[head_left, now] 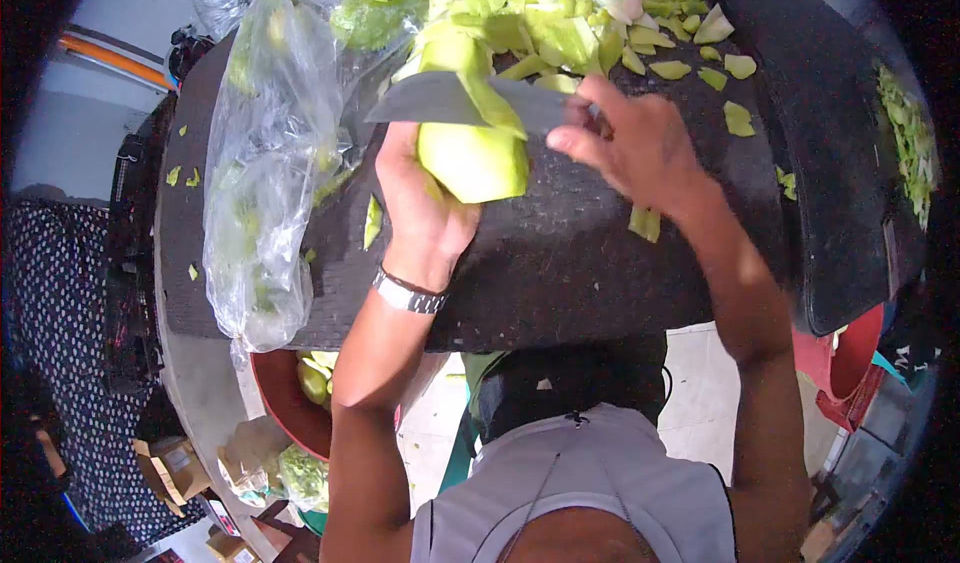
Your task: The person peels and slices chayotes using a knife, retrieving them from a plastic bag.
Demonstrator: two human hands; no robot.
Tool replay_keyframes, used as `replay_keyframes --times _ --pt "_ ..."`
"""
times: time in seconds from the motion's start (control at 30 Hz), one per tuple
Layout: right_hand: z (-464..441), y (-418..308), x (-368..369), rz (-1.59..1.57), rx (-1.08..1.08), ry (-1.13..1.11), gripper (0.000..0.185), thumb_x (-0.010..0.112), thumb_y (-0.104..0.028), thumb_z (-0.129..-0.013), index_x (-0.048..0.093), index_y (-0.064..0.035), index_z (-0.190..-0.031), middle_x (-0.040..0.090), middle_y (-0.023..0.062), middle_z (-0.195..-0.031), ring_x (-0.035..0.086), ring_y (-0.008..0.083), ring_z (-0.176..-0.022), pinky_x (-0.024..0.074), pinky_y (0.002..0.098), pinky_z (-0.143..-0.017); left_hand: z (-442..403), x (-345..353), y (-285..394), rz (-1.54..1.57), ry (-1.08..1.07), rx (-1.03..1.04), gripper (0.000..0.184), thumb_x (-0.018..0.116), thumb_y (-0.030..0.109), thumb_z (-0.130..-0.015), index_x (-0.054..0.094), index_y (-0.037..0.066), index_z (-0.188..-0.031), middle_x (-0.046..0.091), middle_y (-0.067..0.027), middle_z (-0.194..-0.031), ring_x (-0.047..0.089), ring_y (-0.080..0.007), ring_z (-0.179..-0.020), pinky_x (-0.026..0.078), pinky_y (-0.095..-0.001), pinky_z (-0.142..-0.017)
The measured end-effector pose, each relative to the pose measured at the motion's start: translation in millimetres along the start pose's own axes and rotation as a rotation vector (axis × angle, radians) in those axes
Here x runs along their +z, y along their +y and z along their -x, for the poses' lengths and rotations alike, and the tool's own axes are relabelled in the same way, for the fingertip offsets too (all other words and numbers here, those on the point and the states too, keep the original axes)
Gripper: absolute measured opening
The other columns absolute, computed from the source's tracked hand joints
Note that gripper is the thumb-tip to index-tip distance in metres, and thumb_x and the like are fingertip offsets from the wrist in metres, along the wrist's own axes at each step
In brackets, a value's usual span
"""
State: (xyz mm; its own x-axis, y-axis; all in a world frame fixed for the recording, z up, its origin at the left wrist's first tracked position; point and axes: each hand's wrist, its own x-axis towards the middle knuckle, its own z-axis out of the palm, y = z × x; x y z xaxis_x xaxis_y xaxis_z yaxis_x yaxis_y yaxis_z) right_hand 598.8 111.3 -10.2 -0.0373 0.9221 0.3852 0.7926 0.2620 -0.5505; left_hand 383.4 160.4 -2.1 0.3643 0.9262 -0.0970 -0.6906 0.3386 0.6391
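My left hand (420,198) grips a large pale green fruit (470,158) from its left side and from below. The fruit's surface looks pared and smooth; I cannot tell its exact kind. In my right hand (640,143) is a broad-bladed kitchen knife (430,100), its dark blade lying across the fruit and pointing left. A strip of green peel (495,106) hangs over the blade. Behind the fruit, a heap of green peelings (560,38) covers the far part of the dark tabletop (600,273).
A clear plastic bag (275,163) with green produce lies on the left of the table. Scattered peel pieces (738,118) lie at right. Below the front edge stands a red tub (275,393) with green pieces; another red container (845,363) is at lower right.
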Motion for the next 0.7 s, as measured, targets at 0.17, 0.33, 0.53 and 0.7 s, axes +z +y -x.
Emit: replay_keyframes --times 0.17,0.33,0.53,0.7 --pt "-11 12 -3 0.141 0.095 -0.057 0.048 0.067 -0.052 -0.093 0.063 -0.0065 -0.107 0.068 0.0139 -0.075 0.072 0.0342 -0.073 0.0538 0.0435 -0.066 0 -7 4 -0.004 -0.044 -0.202 0.050 0.043 0.045 -0.104 0.058 0.006 -0.131 0.067 -0.0132 -0.124 0.066 -0.0323 -0.108 0.055 -0.0558 -0.088" --pt "-19 30 -24 0.174 0.421 0.122 0.048 0.059 -0.051 -0.100 0.066 -0.0038 -0.102 0.068 0.0208 -0.078 0.070 0.0380 -0.075 0.0511 0.0451 -0.068 -3 2 8 0.040 -0.036 -0.196 0.054 0.042 0.052 -0.105 0.057 0.008 -0.134 0.066 -0.0157 -0.124 0.066 -0.0335 -0.110 0.053 -0.0597 -0.092" --pt "-7 1 -15 -0.051 0.395 -0.005 0.042 0.067 -0.045 -0.097 0.061 -0.0038 -0.101 0.064 0.0169 -0.071 0.069 0.0340 -0.067 0.0519 0.0426 -0.065 -13 -8 2 0.000 0.035 -0.186 0.052 0.048 0.050 -0.104 0.056 0.009 -0.137 0.066 -0.0138 -0.127 0.066 -0.0315 -0.111 0.055 -0.0587 -0.093" --pt "15 -40 2 -0.080 -0.149 -0.077 0.055 0.079 -0.050 -0.084 0.054 -0.0048 -0.100 0.066 0.0060 -0.069 0.068 0.0269 -0.059 0.0535 0.0391 -0.055 -11 -11 1 0.094 0.000 -0.257 0.049 0.050 0.042 -0.103 0.057 0.006 -0.136 0.069 -0.0166 -0.123 0.069 -0.0351 -0.107 0.055 -0.0502 -0.096"
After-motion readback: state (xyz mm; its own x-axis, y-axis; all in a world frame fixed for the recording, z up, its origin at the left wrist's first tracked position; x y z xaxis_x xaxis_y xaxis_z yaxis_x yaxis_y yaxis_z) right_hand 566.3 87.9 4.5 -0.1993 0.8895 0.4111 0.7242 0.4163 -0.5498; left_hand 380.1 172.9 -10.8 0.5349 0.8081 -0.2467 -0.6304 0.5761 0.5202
